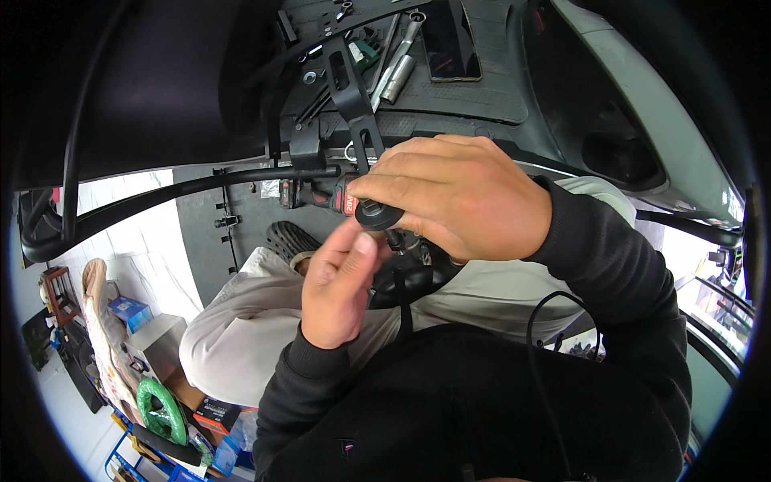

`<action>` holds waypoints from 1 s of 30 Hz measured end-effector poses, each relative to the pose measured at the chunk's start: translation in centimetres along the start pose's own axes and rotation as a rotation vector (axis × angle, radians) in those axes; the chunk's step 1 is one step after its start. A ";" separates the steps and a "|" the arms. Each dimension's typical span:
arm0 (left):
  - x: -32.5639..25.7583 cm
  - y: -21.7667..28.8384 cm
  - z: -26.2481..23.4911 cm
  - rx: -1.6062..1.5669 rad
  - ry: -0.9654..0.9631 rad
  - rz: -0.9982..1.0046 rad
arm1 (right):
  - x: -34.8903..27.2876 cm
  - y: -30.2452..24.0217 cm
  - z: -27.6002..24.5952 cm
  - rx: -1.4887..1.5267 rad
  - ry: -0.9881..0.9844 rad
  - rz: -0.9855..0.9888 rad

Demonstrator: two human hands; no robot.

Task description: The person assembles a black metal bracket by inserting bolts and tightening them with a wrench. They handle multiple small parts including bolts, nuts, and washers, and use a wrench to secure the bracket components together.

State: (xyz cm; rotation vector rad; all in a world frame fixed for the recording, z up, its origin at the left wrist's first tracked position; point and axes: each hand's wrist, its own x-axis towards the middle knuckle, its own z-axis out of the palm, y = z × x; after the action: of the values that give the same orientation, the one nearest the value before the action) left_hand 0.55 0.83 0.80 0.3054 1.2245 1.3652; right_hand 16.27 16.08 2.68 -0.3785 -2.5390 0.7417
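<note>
Between my hands, in front of my lap, is a black round disc (pixel 378 215), like a large washer with a recessed centre. My right hand (pixel 466 193) reaches over from the right, its fingers and thumb closed about the disc's upper and right edges. Just below the disc, my left hand (pixel 336 277) has its thumb and fingers drawn together in a pinch; what they hold is hidden. A short black rod-like part (pixel 396 240) shows beneath the disc, beside the left fingertips. Right above my hands hangs a slotted black metal bracket (pixel 347 92).
Sockets, a wrench (pixel 408 36) and a phone (pixel 450 40) lie on the grey ribbed surface ahead. A red and black cordless power tool (pixel 329 197) is below, partly hidden. A black bar (pixel 209 181) crosses on the left. Boxes and a green-wrapped ring (pixel 161 410) stand lower left.
</note>
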 end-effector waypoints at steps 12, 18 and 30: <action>0.5 -0.1 -2.3 0.091 -0.141 -0.023 | 0.0 0.2 0.1 0.006 0.042 -0.020; 0.7 0.2 -2.3 0.031 -0.331 -0.165 | 0.0 0.5 0.2 -0.020 0.023 -0.037; 0.3 -0.2 -1.4 0.105 -0.360 -0.065 | 0.0 0.3 0.4 0.024 0.034 -0.019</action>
State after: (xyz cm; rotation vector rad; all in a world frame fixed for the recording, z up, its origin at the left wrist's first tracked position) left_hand -0.52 0.34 -0.09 0.5553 0.9959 1.1325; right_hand 16.14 16.13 2.22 -0.3556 -2.4969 0.7514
